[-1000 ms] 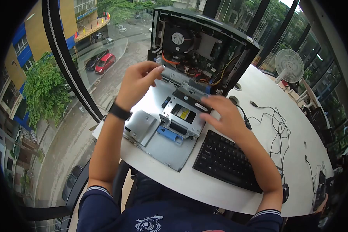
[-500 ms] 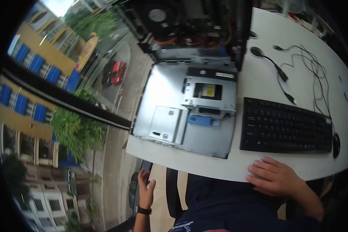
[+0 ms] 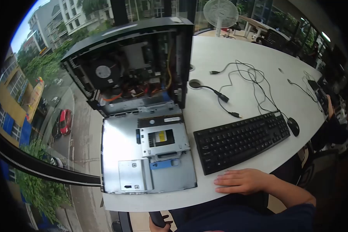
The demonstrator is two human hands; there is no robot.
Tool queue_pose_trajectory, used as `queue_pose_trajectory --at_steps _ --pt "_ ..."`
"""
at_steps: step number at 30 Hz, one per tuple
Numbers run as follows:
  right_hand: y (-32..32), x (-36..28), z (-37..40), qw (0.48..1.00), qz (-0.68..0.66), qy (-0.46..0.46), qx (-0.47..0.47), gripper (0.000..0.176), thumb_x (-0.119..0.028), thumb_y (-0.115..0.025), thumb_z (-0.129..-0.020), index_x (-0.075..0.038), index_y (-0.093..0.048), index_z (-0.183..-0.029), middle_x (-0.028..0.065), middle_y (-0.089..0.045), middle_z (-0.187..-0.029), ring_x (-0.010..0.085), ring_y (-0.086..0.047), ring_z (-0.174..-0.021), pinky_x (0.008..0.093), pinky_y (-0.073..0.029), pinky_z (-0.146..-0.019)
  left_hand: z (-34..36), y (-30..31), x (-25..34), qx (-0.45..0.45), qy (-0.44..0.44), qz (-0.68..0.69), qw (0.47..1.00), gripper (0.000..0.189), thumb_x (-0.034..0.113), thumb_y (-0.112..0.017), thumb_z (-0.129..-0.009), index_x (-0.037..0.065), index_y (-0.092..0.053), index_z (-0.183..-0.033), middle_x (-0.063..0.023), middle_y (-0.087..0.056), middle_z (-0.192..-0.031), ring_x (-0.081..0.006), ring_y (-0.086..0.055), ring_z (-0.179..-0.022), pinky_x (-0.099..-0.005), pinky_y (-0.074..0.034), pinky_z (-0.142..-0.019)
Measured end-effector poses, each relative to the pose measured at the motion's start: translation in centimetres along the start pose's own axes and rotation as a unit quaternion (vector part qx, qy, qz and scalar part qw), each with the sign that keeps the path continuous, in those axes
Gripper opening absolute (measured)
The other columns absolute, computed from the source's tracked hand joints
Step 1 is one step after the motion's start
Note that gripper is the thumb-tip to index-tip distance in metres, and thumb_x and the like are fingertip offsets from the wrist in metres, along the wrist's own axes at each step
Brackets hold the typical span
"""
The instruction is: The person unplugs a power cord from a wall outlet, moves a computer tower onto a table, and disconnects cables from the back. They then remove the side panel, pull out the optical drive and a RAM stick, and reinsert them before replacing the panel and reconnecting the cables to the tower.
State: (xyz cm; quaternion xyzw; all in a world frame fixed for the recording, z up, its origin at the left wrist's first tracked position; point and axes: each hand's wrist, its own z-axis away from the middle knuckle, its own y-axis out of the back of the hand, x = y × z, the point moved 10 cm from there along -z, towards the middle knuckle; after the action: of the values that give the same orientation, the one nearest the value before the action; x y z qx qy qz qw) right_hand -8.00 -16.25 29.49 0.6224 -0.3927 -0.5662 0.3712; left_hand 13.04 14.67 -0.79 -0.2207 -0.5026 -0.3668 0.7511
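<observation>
Right hand (image 3: 241, 181) nearer keyboard (image 3: 241, 141); label (image 3: 161, 136) illegible

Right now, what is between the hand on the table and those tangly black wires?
The black keyboard lies between the right hand and the wires. The head view shows it.

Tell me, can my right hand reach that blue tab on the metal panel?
Probably yes: the right hand lies flat and empty on the table, with only the flat metal panel between it and the blue tab.
</observation>
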Motion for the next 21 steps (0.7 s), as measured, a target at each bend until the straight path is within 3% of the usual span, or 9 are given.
queue_pose_trajectory --at_steps 4,5,6,7,8,10,13,16,21 --pt "1.0 -0.5 -0.8 1.0 0.017 -0.016 -0.009 0.063 0.001 -0.061 -0.083 -0.014 -0.057 -0.144 0.007 -0.056 -0.149 0.0238 -0.056 -0.135 0.04 -0.046 -0.115 -0.9 1.7 2.4 -0.01 -0.004 -0.016 1.0 0.081 -0.011 -0.063 -0.079 0.006 -0.031 -0.152 -0.0236 -0.061 -0.128 -0.0324 -0.07 -0.1 -0.0385 -0.063 -0.074" --pt "1.1 -0.7 -0.8 1.0 0.025 -0.017 -0.005 0.061 0.001 -0.061 -0.084 -0.014 -0.058 -0.143 0.0067 -0.057 -0.148 0.023 -0.057 -0.134 0.0393 -0.047 -0.115 -1.8 2.4 6.2 -0.004 0.024 -0.043 0.999 0.098 -0.005 -0.083 -0.062 -0.004 -0.033 -0.146 -0.0171 -0.066 -0.111 -0.0285 -0.068 -0.107 -0.0386 -0.062 -0.082" --pt "1.1 -0.9 -0.7 0.999 0.034 -0.019 0.001 0.06 0.0 -0.062 -0.084 -0.014 -0.058 -0.142 0.0065 -0.057 -0.147 0.0221 -0.057 -0.133 0.0385 -0.047 -0.115 -2.4 3.8 6.9 0.016 0.006 -0.037 0.999 0.088 -0.008 -0.083 -0.06 -0.006 -0.039 -0.136 -0.0147 -0.069 -0.105 -0.0285 -0.072 -0.096 -0.0388 -0.062 -0.081" --pt "1.3 -1.1 -0.6 0.999 0.043 -0.019 0.007 0.058 -0.001 -0.062 -0.084 -0.014 -0.059 -0.141 0.0063 -0.058 -0.147 0.0213 -0.058 -0.132 0.0378 -0.048 -0.114 -2.7 4.7 9.9 0.0 -0.086 -0.187 0.979 0.087 -0.01 -0.081 -0.06 -0.005 -0.04 -0.137 -0.0142 -0.069 -0.105 -0.0262 -0.072 -0.092 -0.0389 -0.062 -0.077" --pt "1.5 -1.1 -0.8 0.998 0.05 -0.016 0.016 0.057 -0.001 -0.063 -0.085 -0.013 -0.06 -0.14 0.006 -0.059 -0.146 0.0204 -0.058 -0.131 0.0371 -0.048 -0.114 -3.1 5.8 10.4 0.017 -0.088 -0.193 0.977 0.085 -0.013 -0.079 -0.061 -0.004 -0.042 -0.137 -0.0139 -0.069 -0.103 -0.0245 -0.072 -0.091 -0.0394 -0.063 -0.075" --pt "2.2 -1.2 -0.8 0.996 0.066 -0.026 0.054 0.048 -0.003 -0.065 -0.084 -0.01 -0.065 -0.132 0.0061 -0.064 -0.138 0.021 -0.062 -0.127 0.0365 -0.051 -0.111 -3.8 7.7 8.6 0.009 0.016 -0.072 0.997 0.085 -0.013 -0.079 -0.061 -0.002 -0.042 -0.136 -0.0132 -0.069 -0.103 -0.0245 -0.072 -0.093 -0.0396 -0.063 -0.077" --pt "3.2 -1.5 -0.2 0.984 0.118 -0.052 0.126 0.044 -0.006 -0.069 -0.078 -0.007 -0.07 -0.122 0.0064 -0.071 -0.124 0.0227 -0.068 -0.118 0.0358 -0.057 -0.103 -5.0 10.2 7.7 -0.03 0.003 -0.107 0.994 0.083 -0.013 -0.079 -0.062 -0.002 -0.041 -0.134 -0.0135 -0.069 -0.101 -0.0251 -0.072 -0.092 -0.0394 -0.064 -0.076" --pt "3.0 -1.4 1.0 0.971 0.157 -0.083 0.161 0.048 -0.009 -0.071 -0.072 -0.007 -0.071 -0.121 0.007 -0.072 -0.122 0.0233 -0.069 -0.115 0.0361 -0.059 -0.1 -5.4 12.2 7.2 -0.033 0.014 -0.092 0.995 0.083 -0.013 -0.079 -0.061 -0.002 -0.041 -0.134 -0.0144 -0.069 -0.101 -0.0253 -0.072 -0.092 -0.0399 -0.064 -0.077" --pt "2.1 -1.3 2.1 0.95 0.211 -0.111 0.202 0.053 -0.029 -0.071 -0.069 -0.005 -0.072 -0.116 0.0086 -0.072 -0.119 0.0273 -0.069 -0.114 0.0376 -0.059 -0.097 -5.2 14.2 11.2 -0.01 -0.055 -0.271 0.961 0.074 0.011 -0.089 -0.058 0.002 -0.057 -0.124 -0.012 -0.071 -0.108 -0.0201 -0.071 -0.089 -0.0359 -0.057 -0.086"
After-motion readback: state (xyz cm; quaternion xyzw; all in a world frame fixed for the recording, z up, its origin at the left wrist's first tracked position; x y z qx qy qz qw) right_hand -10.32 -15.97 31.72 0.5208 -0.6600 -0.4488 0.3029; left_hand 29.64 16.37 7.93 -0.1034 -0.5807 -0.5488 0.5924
